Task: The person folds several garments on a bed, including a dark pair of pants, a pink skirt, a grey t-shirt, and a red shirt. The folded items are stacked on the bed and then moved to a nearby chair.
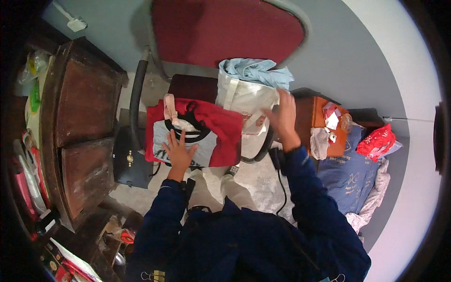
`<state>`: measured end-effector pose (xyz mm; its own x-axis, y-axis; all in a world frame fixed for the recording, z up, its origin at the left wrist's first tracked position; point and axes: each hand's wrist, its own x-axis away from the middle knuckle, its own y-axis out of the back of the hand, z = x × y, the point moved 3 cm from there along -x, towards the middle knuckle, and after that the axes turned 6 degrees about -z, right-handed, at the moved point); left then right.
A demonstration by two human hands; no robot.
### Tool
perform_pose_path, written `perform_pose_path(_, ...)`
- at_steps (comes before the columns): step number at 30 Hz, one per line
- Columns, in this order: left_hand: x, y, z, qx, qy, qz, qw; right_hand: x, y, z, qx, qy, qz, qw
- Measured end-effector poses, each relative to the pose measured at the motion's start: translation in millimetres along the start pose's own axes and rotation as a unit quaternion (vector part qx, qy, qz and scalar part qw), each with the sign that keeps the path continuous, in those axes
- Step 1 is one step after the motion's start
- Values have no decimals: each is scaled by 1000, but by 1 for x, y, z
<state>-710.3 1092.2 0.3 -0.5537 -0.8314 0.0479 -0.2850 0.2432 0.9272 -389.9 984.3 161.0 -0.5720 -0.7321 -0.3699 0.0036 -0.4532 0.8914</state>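
Note:
My left hand (178, 151) lies palm down with fingers spread on a grey shirt (201, 153) with a dark neckline. The shirt rests on red fabric (225, 137), and a pale pink strap (170, 110) lies at its upper left. Blurred, my right hand (284, 114) is at the right side of a white bag (243, 93), fingers extended and thumb apart. Whether it touches the bag cannot be told. Light blue cloth (253, 72) bulges from the bag's top. Both bag and clothes sit on a chair with a dark red backrest (225, 31).
A dark wooden cabinet (88, 102) stands at the left, with a black box or bag (131, 160) beside it. On the right are an orange-brown box top (327, 132) holding small items, blue bedding (347, 176) and a red bundle (377, 142). A black cord (283, 192) crosses the floor.

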Motion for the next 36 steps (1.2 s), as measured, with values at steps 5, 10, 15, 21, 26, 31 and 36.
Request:
perform_pose_path(5,3,0,2,28,-17,-14,999,-64,-44,-24,26,48,174,983)
perform_pose_path(10,4,0,5,5,-21,-14,1000,-57,-90,-20,-3,28,305,952)
perform_pose_path(15,6,3,3,22,-3,-10,1000,-38,-74,7,42,79,210,973)
perform_pose_path(21,6,9,2,46,-3,3,999,-40,-12,46,43,133,42,989)
perform_pose_path(26,8,9,5,64,-5,-14,998,-37,22,55,2,166,-129,978)
perform_pose_path(31,7,6,2,41,-9,-26,999,-54,64,51,-46,157,-199,966)
perform_pose_path(36,5,0,-1,22,12,-15,1000,-57,31,96,-62,185,-198,961)
